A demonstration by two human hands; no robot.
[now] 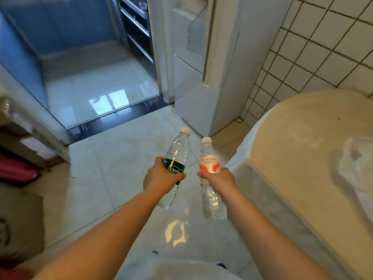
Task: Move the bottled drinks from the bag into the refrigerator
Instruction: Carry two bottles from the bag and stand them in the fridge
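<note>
Head view: L hand (159, 176) is gripping the green-label bottle (175, 158) w/ fingers curled round its middle, while R hand (219, 178) is gripping the red-label bottle (209, 158) the same way, both bottles near each other, caps pointing fwd over the tiled floor (113, 164). The white refrigerator (201, 63) is standing ahead w/ doors closed, and a white plastic bag (355, 158) is lying on the round table (292, 138) at right.

2 clear plastic bottles are seen, each with a white cap: 1 green-labelled bottle (175, 158) and 1 red-labelled bottle (210, 172). 2 hands are counted, 1 left hand (161, 176) and 1 right hand (221, 178). 1 white refrigerator (201, 57), 1 round table (302, 138) and 1 plastic bag (355, 158) are seen.
</note>
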